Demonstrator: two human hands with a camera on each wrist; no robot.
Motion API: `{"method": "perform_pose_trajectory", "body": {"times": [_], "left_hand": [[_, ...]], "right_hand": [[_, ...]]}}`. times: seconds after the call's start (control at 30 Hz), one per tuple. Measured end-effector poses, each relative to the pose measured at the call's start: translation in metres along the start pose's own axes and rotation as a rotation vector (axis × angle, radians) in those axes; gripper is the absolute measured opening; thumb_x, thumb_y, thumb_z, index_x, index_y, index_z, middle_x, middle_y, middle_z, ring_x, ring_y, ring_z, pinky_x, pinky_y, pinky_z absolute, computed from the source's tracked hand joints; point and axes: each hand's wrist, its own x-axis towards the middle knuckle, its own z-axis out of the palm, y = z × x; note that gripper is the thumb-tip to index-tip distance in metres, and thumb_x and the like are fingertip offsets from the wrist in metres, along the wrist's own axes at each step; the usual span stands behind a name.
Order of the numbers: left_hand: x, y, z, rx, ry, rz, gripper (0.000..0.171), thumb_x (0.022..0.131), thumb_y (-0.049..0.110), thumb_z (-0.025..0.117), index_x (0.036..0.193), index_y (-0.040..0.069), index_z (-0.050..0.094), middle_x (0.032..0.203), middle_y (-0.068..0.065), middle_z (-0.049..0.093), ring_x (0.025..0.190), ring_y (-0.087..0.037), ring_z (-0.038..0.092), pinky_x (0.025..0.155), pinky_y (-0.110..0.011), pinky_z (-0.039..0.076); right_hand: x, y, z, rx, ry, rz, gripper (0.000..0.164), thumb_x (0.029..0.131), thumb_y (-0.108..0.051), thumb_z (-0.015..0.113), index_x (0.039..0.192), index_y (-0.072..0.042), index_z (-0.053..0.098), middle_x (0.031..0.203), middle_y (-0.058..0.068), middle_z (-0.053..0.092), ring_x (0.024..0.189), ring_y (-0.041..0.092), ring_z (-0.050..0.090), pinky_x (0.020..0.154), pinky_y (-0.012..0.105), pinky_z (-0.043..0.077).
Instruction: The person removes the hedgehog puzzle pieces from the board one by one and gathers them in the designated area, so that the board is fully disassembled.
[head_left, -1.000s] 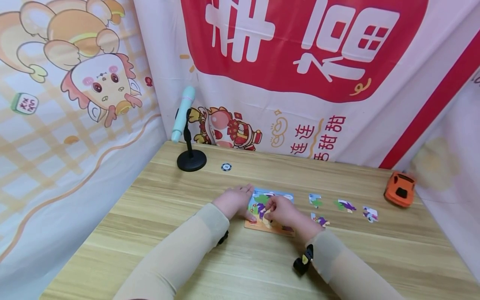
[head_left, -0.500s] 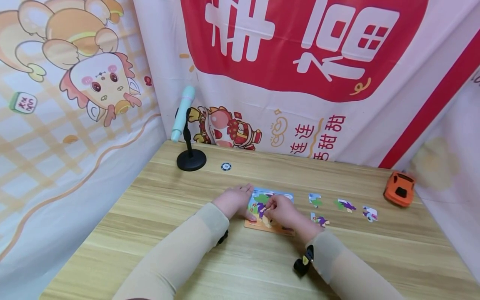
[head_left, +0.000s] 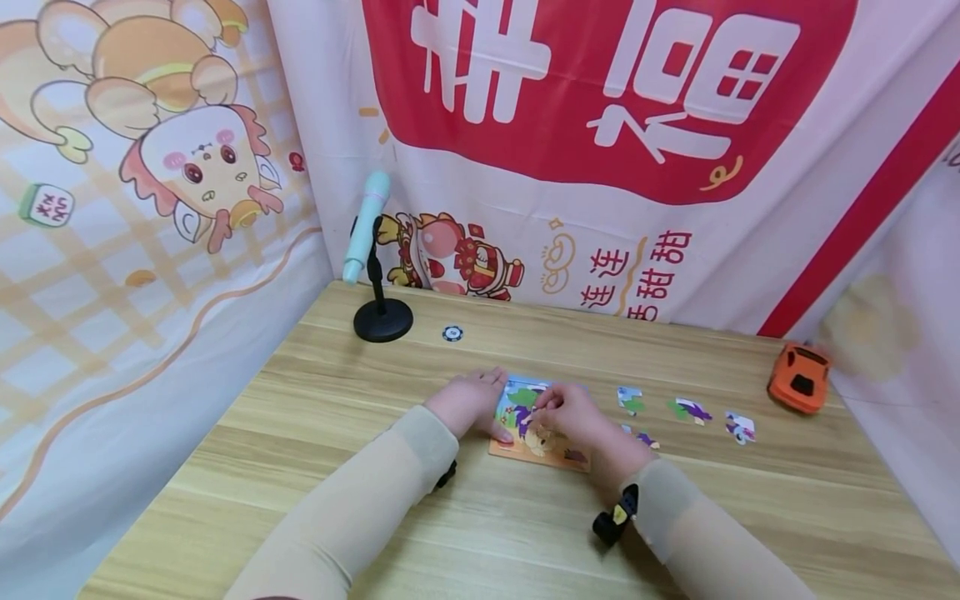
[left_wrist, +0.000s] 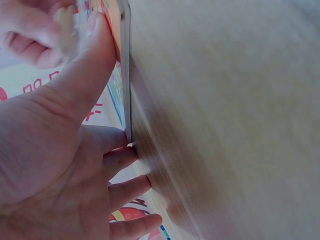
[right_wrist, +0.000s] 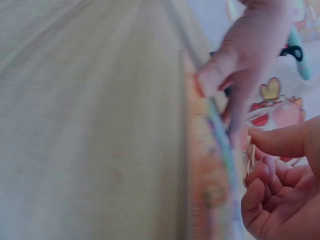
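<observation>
A jigsaw puzzle board (head_left: pixel 517 454) lies on the table with a colourful picture, partly covered by both hands. My left hand (head_left: pixel 471 402) rests at its left edge; in the left wrist view the straight thumb lies over the board and the fingers (left_wrist: pixel 131 194) extend past its rim. Over the board's right half, my right hand (head_left: pixel 570 414) pinches a thin puzzle piece (right_wrist: pixel 248 165) between thumb and fingers. That piece appears nearly edge-on in the right wrist view, apart from the board.
Several loose puzzle pieces (head_left: pixel 690 411) lie right of the board, one partly behind the right wrist. An orange toy car (head_left: pixel 801 379) sits farther right. At the back left are a mint-green microphone (head_left: pixel 367 225) on a black stand (head_left: pixel 383 320) and a round chip (head_left: pixel 452 333).
My right hand has risen slightly and shifted right over the board, its wrist turning and covering more of the nearest loose piece. The left hand has stayed in place.
</observation>
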Motion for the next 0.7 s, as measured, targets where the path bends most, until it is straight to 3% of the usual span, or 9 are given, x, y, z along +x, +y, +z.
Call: {"method": "perform_pose_trajectory", "body": {"times": [0.23,0.47,0.6,0.7], "left_hand": [[0.001,0.001,0.001,-0.022,0.006,-0.006,0.113,0.075,0.066,0.071,0.158,0.009,0.019,0.164,-0.005,0.015,0.148,-0.030,0.018,0.117,-0.048,0.021],[0.001,0.001,0.001,-0.024,0.006,-0.007,0.115,0.074,0.067,0.071,0.158,0.009,0.018,0.164,-0.005,0.014,0.148,-0.030,0.018,0.117,-0.049,0.020],[0.002,0.001,0.001,-0.016,-0.001,-0.005,0.116,0.074,0.068,0.070,0.158,0.009,0.017,0.164,-0.005,0.013,0.148,-0.031,0.017,0.117,-0.050,0.019],[0.003,0.001,0.001,-0.011,-0.005,-0.003,0.115,0.074,0.068,0.069,0.158,0.010,0.016,0.164,-0.005,0.013,0.148,-0.031,0.016,0.117,-0.050,0.019]], "right_hand": [[-0.014,-0.025,-0.053,-0.115,0.049,-0.103,0.015,0.089,-0.007,0.071,0.100,0.000,0.063,0.085,0.009,0.056,0.078,0.022,0.054,0.066,0.034,0.052],[-0.040,-0.028,-0.127,-0.248,0.155,-0.186,0.014,0.090,-0.004,0.069,0.098,0.005,0.062,0.080,0.008,0.054,0.074,0.020,0.050,0.059,0.026,0.048],[-0.060,-0.019,-0.163,-0.372,0.214,-0.126,0.017,0.093,-0.010,0.068,0.102,0.003,0.061,0.083,0.009,0.054,0.077,0.023,0.050,0.060,0.029,0.046],[-0.073,-0.006,-0.182,-0.436,0.213,-0.056,0.020,0.095,-0.015,0.068,0.104,0.001,0.060,0.085,0.010,0.054,0.078,0.025,0.050,0.060,0.032,0.046]]}}
